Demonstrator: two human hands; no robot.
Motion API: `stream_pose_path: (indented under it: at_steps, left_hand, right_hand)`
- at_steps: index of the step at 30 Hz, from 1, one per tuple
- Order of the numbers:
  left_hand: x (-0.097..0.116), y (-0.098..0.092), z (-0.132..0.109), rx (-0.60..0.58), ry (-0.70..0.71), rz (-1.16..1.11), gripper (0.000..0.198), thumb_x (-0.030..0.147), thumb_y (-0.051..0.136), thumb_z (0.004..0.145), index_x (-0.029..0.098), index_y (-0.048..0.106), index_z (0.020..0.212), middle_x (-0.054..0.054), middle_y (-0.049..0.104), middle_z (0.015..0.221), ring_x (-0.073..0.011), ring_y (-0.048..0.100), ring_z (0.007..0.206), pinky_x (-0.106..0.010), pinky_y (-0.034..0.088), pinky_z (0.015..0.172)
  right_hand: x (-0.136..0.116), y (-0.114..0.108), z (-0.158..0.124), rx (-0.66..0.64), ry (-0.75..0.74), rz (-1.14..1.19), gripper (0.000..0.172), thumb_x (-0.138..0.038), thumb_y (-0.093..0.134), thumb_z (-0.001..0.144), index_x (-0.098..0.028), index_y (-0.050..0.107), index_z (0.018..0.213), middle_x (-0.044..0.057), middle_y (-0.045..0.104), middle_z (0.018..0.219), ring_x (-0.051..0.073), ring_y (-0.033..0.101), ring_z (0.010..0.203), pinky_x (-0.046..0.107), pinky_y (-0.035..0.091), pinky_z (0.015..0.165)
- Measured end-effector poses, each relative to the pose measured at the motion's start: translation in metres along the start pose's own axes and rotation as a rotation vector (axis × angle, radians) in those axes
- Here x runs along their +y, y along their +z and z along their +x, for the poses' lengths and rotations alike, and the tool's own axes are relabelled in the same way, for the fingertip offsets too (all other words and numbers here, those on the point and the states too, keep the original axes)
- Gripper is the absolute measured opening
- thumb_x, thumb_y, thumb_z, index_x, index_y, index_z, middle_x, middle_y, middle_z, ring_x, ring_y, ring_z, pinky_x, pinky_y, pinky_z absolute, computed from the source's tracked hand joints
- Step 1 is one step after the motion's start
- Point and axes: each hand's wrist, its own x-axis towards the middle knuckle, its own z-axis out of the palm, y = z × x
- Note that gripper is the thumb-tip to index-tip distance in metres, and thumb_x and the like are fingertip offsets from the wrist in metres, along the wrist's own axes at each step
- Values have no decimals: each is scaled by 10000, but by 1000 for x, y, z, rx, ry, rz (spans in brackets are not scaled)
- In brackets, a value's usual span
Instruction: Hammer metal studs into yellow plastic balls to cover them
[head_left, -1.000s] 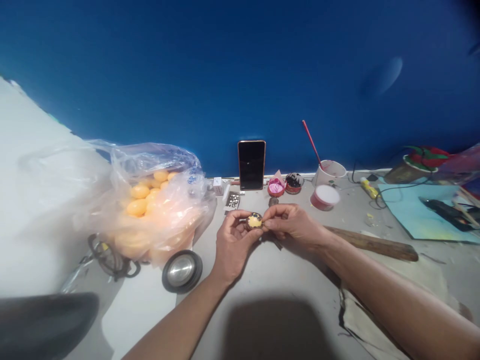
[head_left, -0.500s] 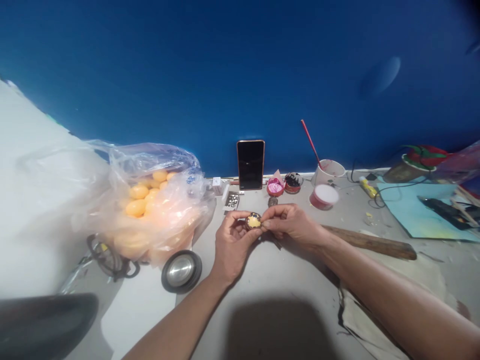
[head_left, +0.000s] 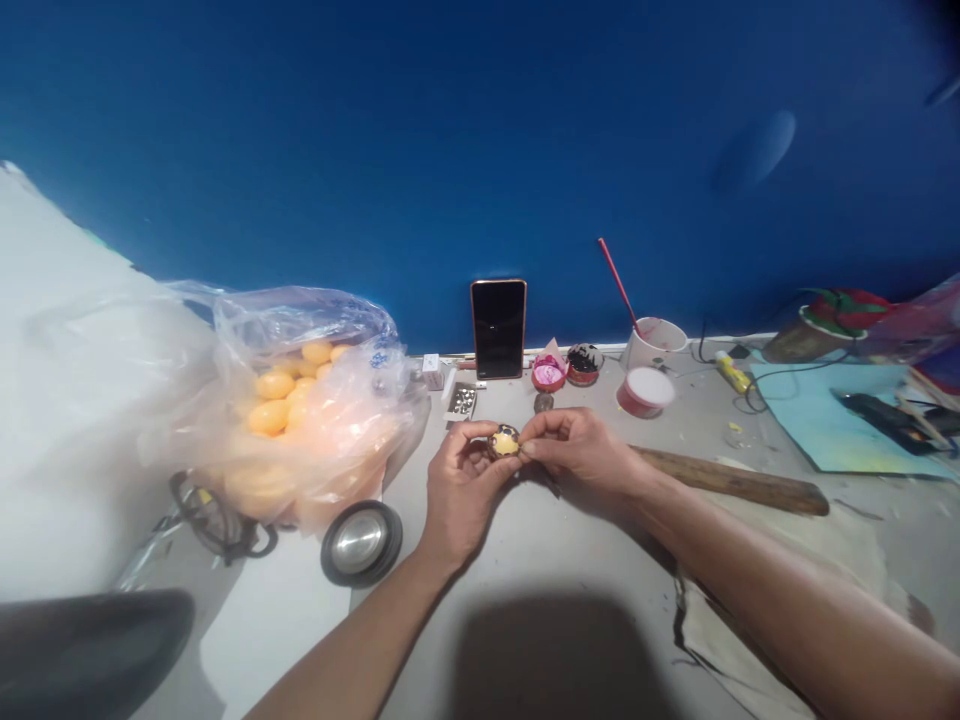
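Both my hands meet over the middle of the grey table. My left hand (head_left: 463,488) curls its fingers round a small round piece (head_left: 505,441), yellow on top with dark spots. My right hand (head_left: 581,452) pinches the right edge of the same piece with thumb and fingertips pressed together. The piece is held just above the table surface, in front of a black phone (head_left: 499,328) leaning upright against the blue wall.
A clear plastic bag of orange-yellow balls (head_left: 307,400) lies at the left, with a round metal lid (head_left: 361,541) before it. Small paint pots (head_left: 550,373), a white cup with a red stick (head_left: 656,343) and a red-rimmed lid (head_left: 643,391) stand behind. A wooden stick (head_left: 731,482) lies right.
My hands stay together on the small piece. The whole view has drifted slightly to the left; nothing on the table has moved.
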Motion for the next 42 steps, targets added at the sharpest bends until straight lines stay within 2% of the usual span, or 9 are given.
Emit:
stream_pose_path:
  at_steps: [15,22,30,33,37,40,42]
  left_hand:
    - [0,0,-1,-4,-13,-10,431,248,929,626,190,659,956,-4,718,862,-139,663,740,-269,595,666]
    - [5,1,-2,-18,-67,-27,439,256,931,621,178,653,950,-9,725,783,-149,674,681,-283,604,630]
    - [4,0,-3,-29,-98,-9,455,256,932,614,167,656,964,-26,747,794,-172,711,714,-297,613,656]
    - [6,2,-2,-32,-127,-31,456,239,927,603,163,634,945,-22,741,762,-164,703,665,-280,591,619]
    - [4,3,2,-37,-143,-104,479,232,913,603,167,587,947,-5,726,760,-133,656,553,-273,556,557]
    - [1,3,4,-56,-148,-138,478,235,901,622,165,582,970,-19,729,829,-138,669,587,-288,567,574]
    - [0,3,4,-71,-148,-145,478,237,896,634,166,582,988,-17,726,835,-140,674,605,-288,570,584]
  right_hand:
    - [2,5,-1,26,-47,4,226,-318,865,662,-172,712,742,-46,560,515,86,450,473,233,315,452]
    - [-1,5,-2,-15,-39,27,233,-300,861,654,-169,691,744,-7,666,605,72,463,460,216,329,438]
    - [3,1,0,-49,-32,-40,239,-318,839,692,-179,659,765,-56,556,474,82,438,411,218,319,414]
    - [3,1,0,-21,-34,-94,222,-306,825,700,-181,649,752,-62,537,458,77,418,405,210,313,403]
    - [-2,0,1,-9,-60,-86,243,-314,824,697,-186,628,762,-58,564,496,72,430,417,199,315,403]
    - [-6,-2,1,3,-67,20,277,-354,822,697,-192,609,768,-64,562,515,68,422,421,201,346,409]
    - [-6,-4,1,1,-71,5,272,-364,814,708,-186,622,781,-48,593,561,65,427,432,201,349,410]
